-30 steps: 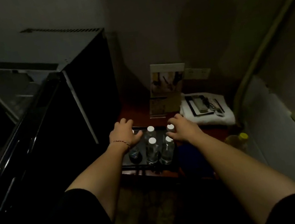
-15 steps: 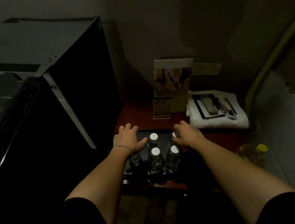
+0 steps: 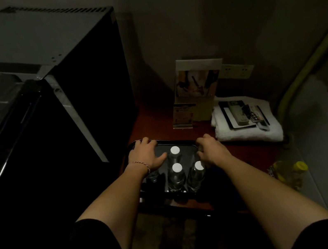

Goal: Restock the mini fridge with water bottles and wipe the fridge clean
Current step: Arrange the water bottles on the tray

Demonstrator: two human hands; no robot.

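Note:
A black tray sits on a reddish table to the right of the black mini fridge, whose door hangs open at the left. Three clear water bottles with white caps stand free on the tray: one at the back and two in front. My left hand is cupped palm-down over a further bottle at the tray's left. My right hand curls over another bottle at the tray's right, which it hides.
Behind the tray stands a leaflet holder, with a wall socket beside it. A folded white towel carrying remotes lies to the right. A yellow-capped bottle sits low beside the table.
Both hands stay over the same two bottles. My view has dropped and swung right, so less of the fridge interior shows.

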